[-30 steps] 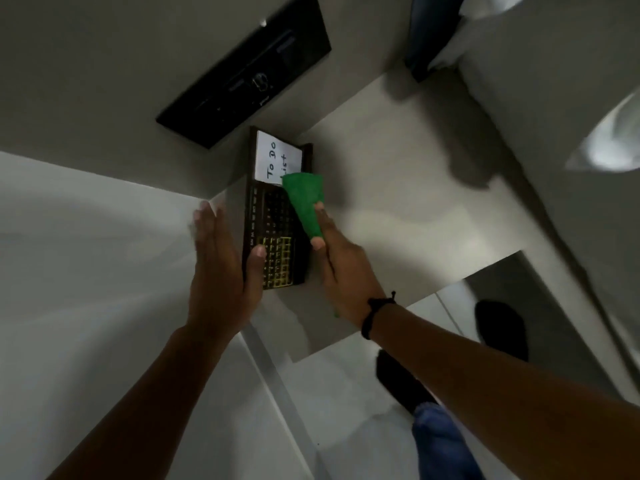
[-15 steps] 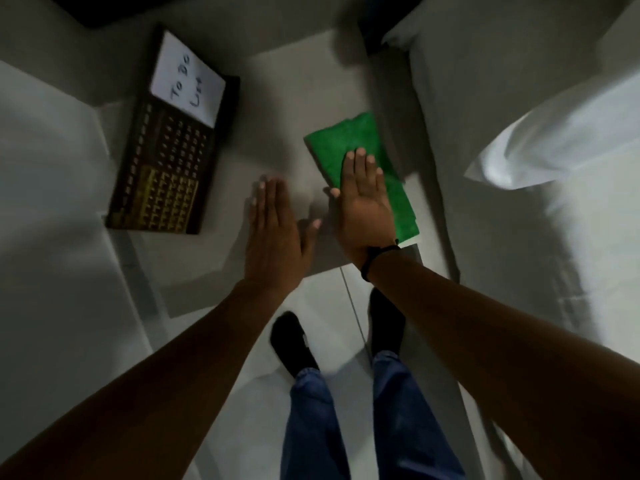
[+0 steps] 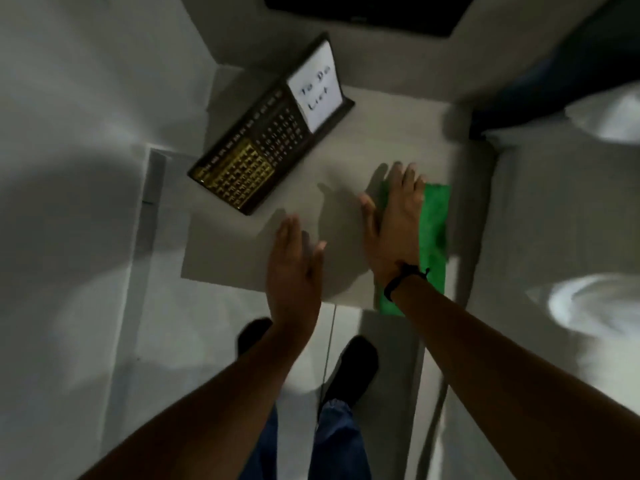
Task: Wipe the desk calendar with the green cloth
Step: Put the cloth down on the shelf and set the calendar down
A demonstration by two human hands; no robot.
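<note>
The dark desk calendar (image 3: 256, 157) lies on the small grey table (image 3: 221, 258), at its far left, with a white "To Do List" card on its far end and gold squares on its near end. The green cloth (image 3: 433, 230) lies flat along the table's right side, reaching the near edge. My right hand (image 3: 394, 223) rests flat on the cloth's left part, fingers straight, not gripping it. My left hand (image 3: 294, 271) hovers flat and empty over the near middle of the table, apart from the calendar.
A black screen (image 3: 367, 12) hangs on the wall beyond the table. A bed with white bedding (image 3: 571, 237) borders the table on the right. A white wall or cabinet (image 3: 86, 133) stands to the left. My feet (image 3: 349, 368) are on the floor below the table's front edge.
One second ago my right hand held the cloth on the calendar and my left hand steadied the calendar. Both hands have since left it; the cloth now lies flat at the table's right.
</note>
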